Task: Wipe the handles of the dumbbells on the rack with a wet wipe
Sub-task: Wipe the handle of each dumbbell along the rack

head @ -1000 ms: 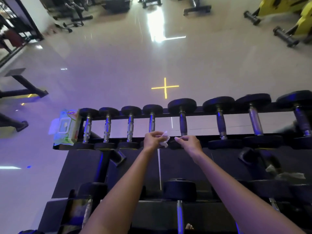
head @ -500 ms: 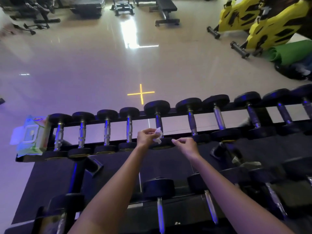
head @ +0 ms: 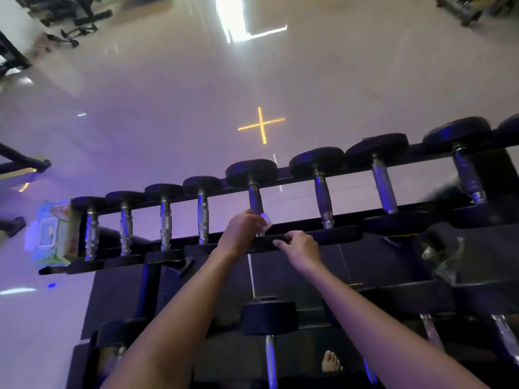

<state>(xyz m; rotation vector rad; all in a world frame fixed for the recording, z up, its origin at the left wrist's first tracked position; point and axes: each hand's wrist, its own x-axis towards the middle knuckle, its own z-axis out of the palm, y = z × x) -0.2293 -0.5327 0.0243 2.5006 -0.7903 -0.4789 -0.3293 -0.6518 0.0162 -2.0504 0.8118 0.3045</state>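
— White wet wipe (head: 265,220), bunched in the left hand (head: 241,231) and pressed against the handle (head: 255,202) of the fifth dumbbell (head: 251,172) from the left.
— And the right hand (head: 302,248)?
— Its fingers curl over that dumbbell's black near head, just right of the left hand.
— Around them?
— Dumbbells line the rack's (head: 153,276) top row. A green wipes pack (head: 53,234) sits at its left end, and a yellow cross (head: 261,124) marks the far floor (head: 168,108).

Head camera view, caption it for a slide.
Left hand presses a wet wipe to the handle of a dumbbell gripped by the right hand.
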